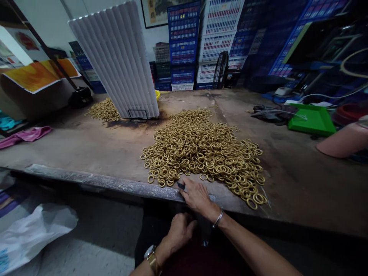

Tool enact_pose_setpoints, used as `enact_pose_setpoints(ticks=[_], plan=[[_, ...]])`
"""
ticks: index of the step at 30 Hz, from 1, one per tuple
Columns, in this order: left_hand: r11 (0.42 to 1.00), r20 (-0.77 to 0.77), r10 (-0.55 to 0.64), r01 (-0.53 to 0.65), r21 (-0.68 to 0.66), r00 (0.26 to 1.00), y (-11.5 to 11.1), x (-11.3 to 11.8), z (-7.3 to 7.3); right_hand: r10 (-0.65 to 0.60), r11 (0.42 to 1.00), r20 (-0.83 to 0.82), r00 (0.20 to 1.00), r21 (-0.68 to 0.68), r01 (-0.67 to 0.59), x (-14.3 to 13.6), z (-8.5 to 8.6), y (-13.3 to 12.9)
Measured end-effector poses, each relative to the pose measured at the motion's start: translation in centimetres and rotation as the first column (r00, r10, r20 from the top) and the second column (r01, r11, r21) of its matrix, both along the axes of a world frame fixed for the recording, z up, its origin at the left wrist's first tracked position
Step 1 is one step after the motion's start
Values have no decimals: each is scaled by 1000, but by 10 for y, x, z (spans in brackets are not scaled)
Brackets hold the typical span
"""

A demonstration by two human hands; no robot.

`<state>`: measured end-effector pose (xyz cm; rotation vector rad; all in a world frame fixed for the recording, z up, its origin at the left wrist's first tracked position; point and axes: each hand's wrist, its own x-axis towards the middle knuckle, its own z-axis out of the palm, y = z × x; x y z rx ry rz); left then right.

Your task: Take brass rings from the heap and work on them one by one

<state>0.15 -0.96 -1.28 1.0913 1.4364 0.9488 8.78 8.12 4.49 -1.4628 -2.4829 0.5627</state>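
A wide heap of brass-coloured rings (201, 145) lies on the brown table (94, 153), reaching close to its front edge. At that edge, just below the heap, my right hand (197, 194) is closed on a small dark object (181, 185) held at the fingertips; what it is I cannot make out. A silver bracelet circles that wrist. My left hand (181, 228) is nearer my body, below the table edge, with its fingers curled. Whatever it may hold is hidden in shadow. A gold watch (152, 260) is on the left wrist.
A tall corrugated panel (120, 61) stands in a wire holder at the back left, beside a second ring pile (105, 110). On the right are a green tray (312, 119) and a pink cylinder (342, 142). Stacked crates (184, 46) and a black fan (221, 69) are behind.
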Motion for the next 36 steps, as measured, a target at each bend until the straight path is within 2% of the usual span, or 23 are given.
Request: enact_pose_setpoints(ticks=[3,6,9,11,13,16,23,26,30,33,36], plan=[[997,-34,41,-38,73,999,-2,-1,13,-48,997,-178,983,-69,36,6,-2,6],[989,94,143,-146,25,985,0,-2,37,-148,971,-452,880,-236,43,12,-2,10],[948,204,310,-318,6,929,9,-4,57,-287,890,-614,735,-454,-32,17,1,7],[939,244,329,-345,21,912,17,-5,64,-365,832,-662,654,-547,-89,18,4,2],[944,249,305,-326,44,919,23,-4,66,-397,803,-688,608,-581,-133,20,7,-3],[948,210,277,-302,98,937,29,-1,65,-377,810,-699,608,-567,-150,24,8,-6],[919,49,240,-243,311,970,29,1,66,-286,885,-663,692,-459,-74,32,3,-3],[958,93,191,-206,198,977,29,2,70,-303,898,-640,707,-440,-14,32,3,-3],[994,332,106,-110,-7,937,31,2,70,-325,894,-640,696,-447,6,33,3,-4],[995,486,99,-89,-43,868,31,3,68,-369,846,-667,647,-529,-62,35,5,-4],[995,564,104,-84,-61,819,31,5,66,-396,821,-674,623,-564,-87,37,7,-3]])
